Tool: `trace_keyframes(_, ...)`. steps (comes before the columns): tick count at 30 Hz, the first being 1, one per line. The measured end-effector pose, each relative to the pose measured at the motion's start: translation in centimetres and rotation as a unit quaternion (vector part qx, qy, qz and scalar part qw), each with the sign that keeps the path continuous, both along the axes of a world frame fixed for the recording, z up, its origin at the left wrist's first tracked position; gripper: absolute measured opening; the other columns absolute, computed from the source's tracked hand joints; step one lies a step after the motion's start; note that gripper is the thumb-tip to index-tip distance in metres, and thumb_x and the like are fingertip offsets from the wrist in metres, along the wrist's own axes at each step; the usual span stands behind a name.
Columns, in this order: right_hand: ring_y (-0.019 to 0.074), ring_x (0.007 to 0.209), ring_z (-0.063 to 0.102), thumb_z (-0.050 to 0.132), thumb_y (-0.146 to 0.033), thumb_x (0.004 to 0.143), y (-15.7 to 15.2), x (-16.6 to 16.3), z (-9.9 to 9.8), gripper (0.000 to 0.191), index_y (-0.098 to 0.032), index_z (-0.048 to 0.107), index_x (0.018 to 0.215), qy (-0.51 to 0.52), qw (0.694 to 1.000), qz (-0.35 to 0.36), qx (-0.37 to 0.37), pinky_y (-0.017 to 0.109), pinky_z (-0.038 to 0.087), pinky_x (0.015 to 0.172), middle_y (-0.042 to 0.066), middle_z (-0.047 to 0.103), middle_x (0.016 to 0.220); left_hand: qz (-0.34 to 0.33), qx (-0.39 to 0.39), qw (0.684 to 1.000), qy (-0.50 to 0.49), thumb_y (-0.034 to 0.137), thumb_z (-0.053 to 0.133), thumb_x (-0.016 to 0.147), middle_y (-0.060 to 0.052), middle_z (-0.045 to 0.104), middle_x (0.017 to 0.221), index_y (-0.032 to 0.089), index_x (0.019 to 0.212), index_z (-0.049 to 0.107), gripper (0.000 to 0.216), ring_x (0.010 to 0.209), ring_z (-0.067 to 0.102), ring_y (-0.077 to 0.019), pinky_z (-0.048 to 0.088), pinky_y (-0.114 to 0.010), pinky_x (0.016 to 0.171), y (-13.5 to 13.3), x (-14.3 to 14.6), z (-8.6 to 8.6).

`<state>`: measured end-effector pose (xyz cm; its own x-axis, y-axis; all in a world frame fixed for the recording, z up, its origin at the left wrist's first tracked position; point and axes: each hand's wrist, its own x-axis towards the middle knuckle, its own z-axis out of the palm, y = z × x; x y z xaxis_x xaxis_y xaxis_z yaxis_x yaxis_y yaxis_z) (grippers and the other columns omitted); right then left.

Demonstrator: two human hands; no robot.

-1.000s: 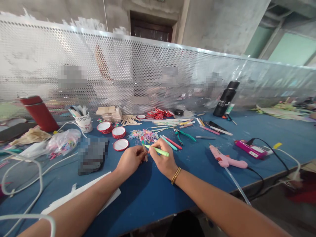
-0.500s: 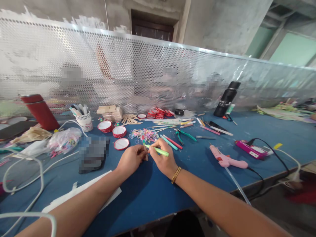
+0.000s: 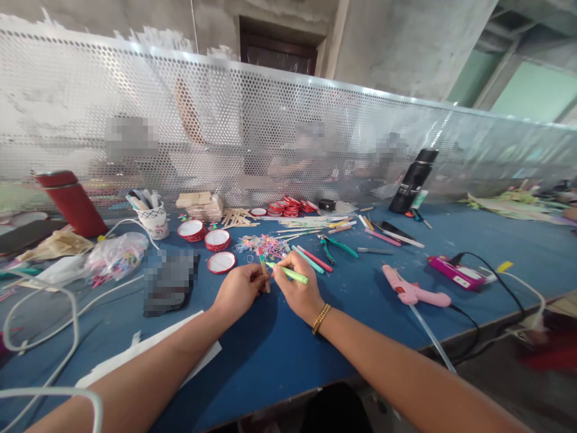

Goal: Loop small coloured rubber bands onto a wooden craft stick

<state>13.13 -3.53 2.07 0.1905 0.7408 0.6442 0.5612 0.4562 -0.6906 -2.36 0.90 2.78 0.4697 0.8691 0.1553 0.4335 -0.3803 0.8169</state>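
Note:
My left hand [image 3: 238, 290] pinches a wooden craft stick [image 3: 262, 266] with coloured markings, held upright just above the blue table [image 3: 315, 337]. My right hand [image 3: 298, 287], with a gold bracelet at the wrist, grips a light green marker [image 3: 288, 273] whose tip touches the stick. Both hands meet near the table's middle. A heap of small coloured rubber bands [image 3: 264, 245] lies just beyond them.
A pink glue gun [image 3: 412, 292] and a magenta device [image 3: 455, 272] with cables lie to the right. Red-rimmed lids [image 3: 216, 240], markers, green pliers [image 3: 336, 246], a cup [image 3: 154, 221], a red flask [image 3: 72, 203] and a black flask [image 3: 412, 179] stand behind. A perforated screen [image 3: 270, 132] backs the table; people sit beyond it.
Both hands keep the same grip and place. The marker tip has shifted only slightly along the stick.

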Motion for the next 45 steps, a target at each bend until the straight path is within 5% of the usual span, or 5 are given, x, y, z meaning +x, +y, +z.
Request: trace_keyframes(45, 0.0167, 0.068, 0.054, 0.056, -0.025, 0.085, -0.16, -0.11, -0.04, 0.011, -0.022, 0.051, 0.075, -0.006, 1.000, -0.009, 0.008, 0.029, 0.042, 0.066, 0.000, 0.058, 0.069, 0.015, 0.008, 1.000, 0.008, 0.042, 0.051, 0.083, -0.001, 0.066, 0.065, 0.020, 0.065, 0.060, 0.030, 0.055, 0.054, -0.0130, 0.037, -0.024, 0.052, 0.03, 0.06, -0.21)
